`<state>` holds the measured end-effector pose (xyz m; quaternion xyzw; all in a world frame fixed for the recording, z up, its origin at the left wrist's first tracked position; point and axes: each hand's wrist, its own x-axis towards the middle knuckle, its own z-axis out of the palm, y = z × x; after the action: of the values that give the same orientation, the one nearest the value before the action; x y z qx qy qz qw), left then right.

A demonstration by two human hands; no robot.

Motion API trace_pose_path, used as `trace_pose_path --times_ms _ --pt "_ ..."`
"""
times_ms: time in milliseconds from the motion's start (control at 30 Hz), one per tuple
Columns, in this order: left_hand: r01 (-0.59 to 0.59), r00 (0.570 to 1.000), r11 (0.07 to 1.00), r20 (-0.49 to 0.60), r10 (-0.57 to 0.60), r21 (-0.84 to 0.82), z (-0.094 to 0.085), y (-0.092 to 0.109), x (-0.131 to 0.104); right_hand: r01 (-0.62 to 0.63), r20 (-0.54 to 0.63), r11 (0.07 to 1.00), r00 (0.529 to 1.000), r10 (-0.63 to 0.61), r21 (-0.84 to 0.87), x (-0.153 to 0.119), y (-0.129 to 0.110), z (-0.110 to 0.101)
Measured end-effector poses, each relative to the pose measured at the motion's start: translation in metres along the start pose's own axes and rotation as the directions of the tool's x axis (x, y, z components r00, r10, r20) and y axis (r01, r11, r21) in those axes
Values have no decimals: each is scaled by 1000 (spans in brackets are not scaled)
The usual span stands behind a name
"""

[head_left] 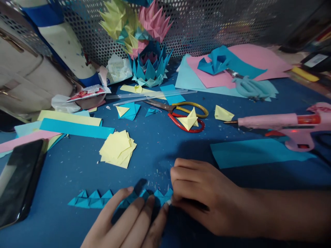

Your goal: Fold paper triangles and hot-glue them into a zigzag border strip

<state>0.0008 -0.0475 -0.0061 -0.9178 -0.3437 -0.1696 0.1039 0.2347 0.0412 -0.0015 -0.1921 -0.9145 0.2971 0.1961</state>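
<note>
A strip of folded blue paper triangles (pixel 94 199) lies along the front of the blue table. My left hand (pixel 134 217) rests over its middle and right part, fingers spread and pressing it flat. At the strip's right end my right hand (pixel 204 196) has its fingers curled in a pinch at the last triangle; the fingertips partly hide that end. A stack of yellow paper squares (pixel 118 148) lies behind the left hand. Behind the right hand is a long blue paper strip (pixel 256 153).
A pink glue gun (pixel 274 122) lies at the right, its nozzle pointing left. Scissors (pixel 178 109) with a folded yellow piece (pixel 190 119) are mid-table. A phone (pixel 22 179) is at the left. Paper flowers (pixel 151 69) and coloured sheets (pixel 207 81) stand or lie behind.
</note>
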Motion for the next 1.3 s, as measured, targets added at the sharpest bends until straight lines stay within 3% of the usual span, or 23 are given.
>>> trace_pose_path --times_ms 433,1300 --pt "35 995 999 -97 -39 -42 5 -2 7 -92 34 996 995 91 12 -2 -4 0" --pt "62 994 984 -74 -76 -169 -4 -2 8 33 12 999 999 -33 -21 -4 1 -2"
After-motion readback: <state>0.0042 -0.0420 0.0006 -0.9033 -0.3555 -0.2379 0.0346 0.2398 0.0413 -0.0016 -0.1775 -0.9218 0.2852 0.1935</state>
